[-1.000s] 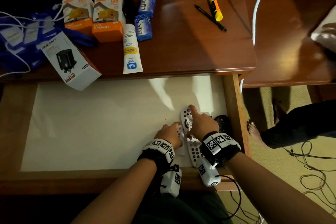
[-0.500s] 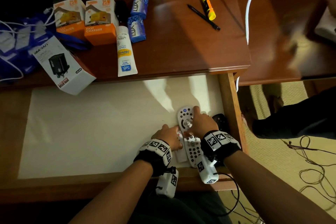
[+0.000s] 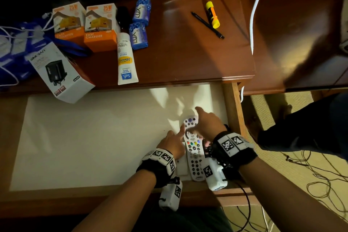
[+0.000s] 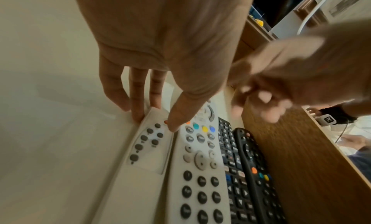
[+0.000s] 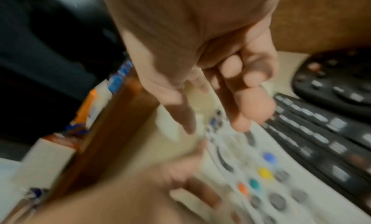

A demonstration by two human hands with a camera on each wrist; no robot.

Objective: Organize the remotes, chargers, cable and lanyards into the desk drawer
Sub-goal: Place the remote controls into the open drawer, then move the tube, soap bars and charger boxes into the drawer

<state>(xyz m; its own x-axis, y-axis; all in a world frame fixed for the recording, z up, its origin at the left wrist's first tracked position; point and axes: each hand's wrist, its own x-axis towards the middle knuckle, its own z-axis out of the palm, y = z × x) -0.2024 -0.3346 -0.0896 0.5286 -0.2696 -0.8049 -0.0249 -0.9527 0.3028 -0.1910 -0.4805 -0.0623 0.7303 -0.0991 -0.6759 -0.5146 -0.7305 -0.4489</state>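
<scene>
Several remotes lie side by side at the right end of the open drawer (image 3: 233,118): a small white remote (image 4: 144,148), a long white remote (image 3: 194,156) with coloured buttons, and two black remotes (image 4: 233,164) against the drawer's side wall. My left hand (image 3: 175,141) has straight fingers on the small remote's far end and left edge, and its thumb touches the remote's face. My right hand (image 3: 205,124) hovers blurred over the long remote's top, fingers loosely bent, holding nothing. On the desk are two orange charger boxes (image 3: 100,28), a white charger box (image 3: 60,71), blue lanyards (image 3: 15,49) and a white cable (image 3: 7,39).
A toothpaste tube (image 3: 126,60), two blue soap bars (image 3: 140,24), a pen (image 3: 207,24) and a yellow highlighter (image 3: 212,15) also lie on the desk. The drawer's white liner (image 3: 94,137) is bare to the left. Another person's leg (image 3: 301,132) and loose wires are on the floor to the right.
My right hand has lifted off the long white remote and moved up over its top end. My left hand stays at the small remote, its thumb stretched out further.
</scene>
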